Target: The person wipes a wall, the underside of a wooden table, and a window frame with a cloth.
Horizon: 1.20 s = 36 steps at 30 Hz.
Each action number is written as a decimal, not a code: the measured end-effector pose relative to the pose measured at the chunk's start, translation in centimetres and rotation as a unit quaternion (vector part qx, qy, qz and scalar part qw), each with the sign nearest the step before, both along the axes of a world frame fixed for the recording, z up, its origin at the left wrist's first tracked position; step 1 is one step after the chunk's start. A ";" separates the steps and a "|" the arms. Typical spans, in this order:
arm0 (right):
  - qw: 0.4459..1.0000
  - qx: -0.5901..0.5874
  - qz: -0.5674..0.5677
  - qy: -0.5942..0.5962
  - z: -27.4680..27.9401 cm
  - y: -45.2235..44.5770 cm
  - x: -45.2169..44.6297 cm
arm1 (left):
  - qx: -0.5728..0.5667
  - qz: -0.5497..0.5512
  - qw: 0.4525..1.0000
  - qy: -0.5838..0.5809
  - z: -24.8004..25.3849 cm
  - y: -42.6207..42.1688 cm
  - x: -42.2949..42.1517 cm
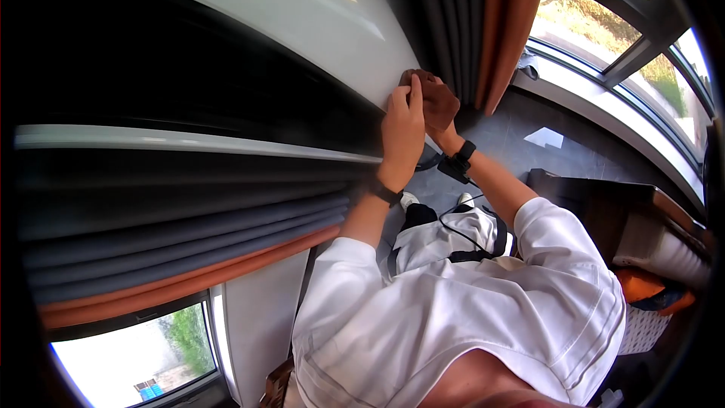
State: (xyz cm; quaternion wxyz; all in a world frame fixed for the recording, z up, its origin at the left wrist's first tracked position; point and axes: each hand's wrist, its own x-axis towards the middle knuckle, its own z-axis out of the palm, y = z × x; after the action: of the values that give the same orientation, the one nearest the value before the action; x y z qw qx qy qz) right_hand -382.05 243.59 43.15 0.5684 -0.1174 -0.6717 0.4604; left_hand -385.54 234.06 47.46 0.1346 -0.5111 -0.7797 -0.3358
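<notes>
A brown cloth [439, 104] is bunched up at the far end of a glossy white panel [302, 19], beside dark curtains. My left hand [404, 127] has its fingers closed on the cloth's left side, close to the panel's edge. Under and behind the cloth is my right hand [447, 137], gripping it from the right; most of its fingers are hidden by the fabric. Both wrists wear black bands.
Grey and orange curtains [189, 230] hang at the left and more [502, 30] at the top. Windows [589, 15] lie at the right. A dark wooden piece of furniture [604, 193] stands on the grey floor [529, 136]. A black cable hangs near my legs.
</notes>
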 end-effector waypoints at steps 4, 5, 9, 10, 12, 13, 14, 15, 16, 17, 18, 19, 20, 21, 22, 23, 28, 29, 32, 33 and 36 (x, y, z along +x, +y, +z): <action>0.988 0.122 -0.042 -0.090 3.1 -1.0 0.4 | 0.048 0.016 0.999 0.019 2.9 -2.2 0.3; 0.987 0.127 -0.054 -0.076 3.5 -0.8 0.1 | 0.063 0.019 0.997 0.029 3.6 -2.4 0.3; 0.993 0.108 -0.049 -0.025 4.2 0.8 -1.6 | 0.074 0.013 0.996 0.037 5.7 -0.3 -0.3; 0.996 0.087 -0.011 0.018 3.0 2.2 -2.6 | 0.070 0.020 0.997 0.036 6.4 0.6 -0.4; 0.988 0.129 -0.030 0.081 3.4 4.6 -2.6 | 0.058 0.032 0.997 0.041 6.6 3.4 -0.4; 0.989 0.127 -0.032 0.071 3.6 5.2 -2.7 | 0.050 0.040 0.997 0.043 6.9 4.5 -0.6; 0.990 0.124 -0.034 0.062 3.8 5.8 -2.8 | 0.027 0.053 0.997 0.048 7.1 5.4 -0.8; 0.991 0.121 -0.037 0.052 4.0 6.4 -3.0 | 0.021 0.058 0.997 0.054 7.5 5.8 -1.0; 0.994 0.091 -0.016 0.059 3.7 6.6 -3.3 | 0.016 0.061 0.996 0.061 7.7 6.3 -1.1; 0.996 0.062 0.004 0.067 3.3 6.9 -3.6 | 0.011 0.064 0.995 0.069 7.9 6.5 -1.2; 0.997 0.072 -0.013 0.031 5.4 6.1 -2.2 | 0.031 0.045 0.998 0.016 8.0 6.3 -1.2; 0.996 0.082 -0.029 -0.005 6.6 5.2 -1.5 | 0.051 0.025 0.998 -0.038 7.9 5.5 -1.1; 0.996 0.088 -0.016 0.023 6.3 4.6 -1.7 | 0.065 0.018 0.997 -0.043 7.9 4.3 -0.8; 0.994 0.094 -0.003 0.049 5.9 3.8 -2.2 | 0.078 0.011 0.996 -0.047 7.9 3.1 -0.6; 0.993 0.107 0.008 0.056 5.6 3.0 -2.2 | 0.085 0.018 0.996 -0.005 7.9 1.2 -0.1; 0.991 0.119 0.020 0.062 5.7 2.0 -2.2 | 0.092 0.024 0.995 0.039 8.0 -0.5 0.1; 0.953 0.299 0.046 0.032 17.6 -3.0 0.1 | 0.212 0.029 0.975 0.056 11.4 -5.2 0.1; 0.944 0.320 0.073 0.047 19.8 -3.3 0.4 | 0.233 0.034 0.970 0.063 12.9 -5.3 0.3; 0.942 0.299 0.076 0.132 22.6 -2.8 -0.8 | 0.274 0.030 0.958 0.080 16.8 -4.2 0.2; 0.939 0.291 0.070 0.168 23.1 -2.4 -1.6 | 0.283 0.026 0.955 0.086 17.8 -3.6 -0.1; 0.941 0.208 0.084 0.254 21.9 0.2 -3.6 | 0.255 0.019 0.958 0.130 18.8 -0.2 -1.2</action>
State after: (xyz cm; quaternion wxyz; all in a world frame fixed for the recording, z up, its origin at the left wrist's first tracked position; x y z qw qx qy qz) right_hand -385.61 243.77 65.09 0.6909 0.1807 -0.5934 0.3712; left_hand -386.77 233.86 66.25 0.3669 -0.4838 -0.6539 -0.4513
